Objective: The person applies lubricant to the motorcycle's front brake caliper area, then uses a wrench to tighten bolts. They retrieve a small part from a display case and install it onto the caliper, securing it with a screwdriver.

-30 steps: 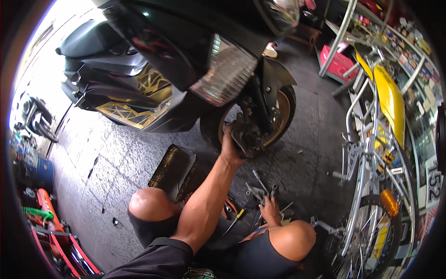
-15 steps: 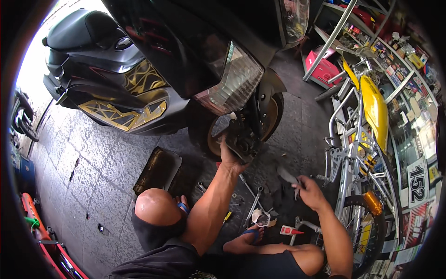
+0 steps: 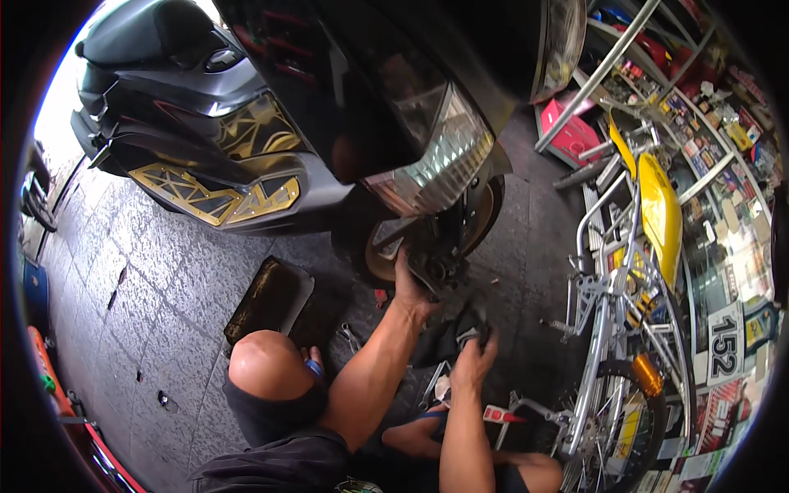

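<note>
My left hand is closed around a dark metal part that looks like a brake caliper, held beside the front wheel of a black scooter. Its fingers are partly hidden behind the part. Just below and to the right, my right hand is closed on a dark, blurred thing whose kind I cannot make out. It is close to the caliper's lower side; whether they touch is unclear.
A dark, grimy tray lies left of my arm. Wrenches and a red-and-white tube lie near my feet. A silver bike frame with a yellow tank stands at right, before glass shelves of packaged goods.
My right hand has moved left, bringing the thing it holds close to the caliper. My left hand keeps its hold. The view has shifted slightly.
</note>
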`<state>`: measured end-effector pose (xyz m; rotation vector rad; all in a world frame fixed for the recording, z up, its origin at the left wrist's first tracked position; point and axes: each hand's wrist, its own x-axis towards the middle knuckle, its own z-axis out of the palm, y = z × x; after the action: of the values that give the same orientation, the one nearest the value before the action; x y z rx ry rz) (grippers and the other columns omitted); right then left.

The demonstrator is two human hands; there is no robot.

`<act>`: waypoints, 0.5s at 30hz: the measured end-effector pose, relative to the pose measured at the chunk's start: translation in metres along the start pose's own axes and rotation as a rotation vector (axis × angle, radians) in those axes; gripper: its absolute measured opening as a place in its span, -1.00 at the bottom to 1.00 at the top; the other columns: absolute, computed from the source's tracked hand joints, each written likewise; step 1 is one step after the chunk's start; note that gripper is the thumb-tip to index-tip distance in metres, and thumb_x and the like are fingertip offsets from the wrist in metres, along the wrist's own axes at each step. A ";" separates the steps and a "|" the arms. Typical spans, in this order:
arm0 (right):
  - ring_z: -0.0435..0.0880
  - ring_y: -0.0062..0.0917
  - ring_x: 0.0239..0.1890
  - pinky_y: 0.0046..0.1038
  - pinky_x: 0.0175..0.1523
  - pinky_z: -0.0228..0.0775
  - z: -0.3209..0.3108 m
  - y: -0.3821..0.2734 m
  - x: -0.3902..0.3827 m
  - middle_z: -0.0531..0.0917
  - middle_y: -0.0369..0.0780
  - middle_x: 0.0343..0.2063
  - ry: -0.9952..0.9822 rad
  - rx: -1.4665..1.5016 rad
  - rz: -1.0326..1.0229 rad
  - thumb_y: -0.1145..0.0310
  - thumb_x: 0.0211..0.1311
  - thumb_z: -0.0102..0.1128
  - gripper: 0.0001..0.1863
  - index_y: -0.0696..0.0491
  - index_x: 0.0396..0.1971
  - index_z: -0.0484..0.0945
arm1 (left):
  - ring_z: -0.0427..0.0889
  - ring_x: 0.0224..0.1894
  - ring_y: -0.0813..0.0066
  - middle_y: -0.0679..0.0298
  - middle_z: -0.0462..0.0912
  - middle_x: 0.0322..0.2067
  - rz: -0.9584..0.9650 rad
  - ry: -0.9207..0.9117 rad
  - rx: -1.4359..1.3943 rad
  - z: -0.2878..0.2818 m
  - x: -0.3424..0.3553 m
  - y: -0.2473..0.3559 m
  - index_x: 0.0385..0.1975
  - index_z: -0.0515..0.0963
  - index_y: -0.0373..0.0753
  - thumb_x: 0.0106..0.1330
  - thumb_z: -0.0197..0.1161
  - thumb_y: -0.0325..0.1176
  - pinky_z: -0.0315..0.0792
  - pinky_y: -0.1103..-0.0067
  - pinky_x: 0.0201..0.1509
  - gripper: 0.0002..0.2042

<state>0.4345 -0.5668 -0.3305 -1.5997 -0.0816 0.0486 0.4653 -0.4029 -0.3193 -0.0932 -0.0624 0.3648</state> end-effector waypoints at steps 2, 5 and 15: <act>0.52 -0.54 -0.02 -0.50 0.10 0.38 0.005 0.004 0.002 0.53 -0.19 0.03 -0.062 0.041 -0.023 0.35 0.34 0.13 -0.56 0.19 0.17 0.39 | 0.65 -0.13 0.24 0.17 0.64 -0.12 -0.013 0.123 0.017 0.004 -0.003 0.001 0.10 0.47 -0.18 0.32 -0.04 0.21 0.58 0.23 -0.05 -0.40; 0.49 -0.54 0.03 -0.49 0.14 0.33 0.037 -0.003 0.018 0.49 -0.20 0.10 -0.385 -0.083 -0.306 0.37 0.28 0.16 -0.43 0.19 0.26 0.29 | 0.64 -0.12 0.26 0.18 0.64 -0.14 0.058 0.063 0.052 0.006 -0.002 0.001 0.07 0.48 -0.21 0.33 -0.04 0.19 0.56 0.25 -0.01 -0.41; 0.58 -0.49 -0.05 -0.47 0.08 0.37 0.056 0.042 0.085 0.63 -0.13 -0.09 -0.137 0.043 -0.077 0.49 0.23 0.09 -0.63 0.27 0.04 0.48 | 0.66 -0.14 0.24 0.14 0.66 -0.18 -0.044 0.087 0.003 0.002 -0.004 -0.003 0.00 0.51 -0.25 0.39 -0.04 0.14 0.57 0.35 -0.03 -0.46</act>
<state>0.5153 -0.5056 -0.3724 -1.5474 -0.2469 0.0993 0.4623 -0.4068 -0.3171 -0.1043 0.0221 0.3168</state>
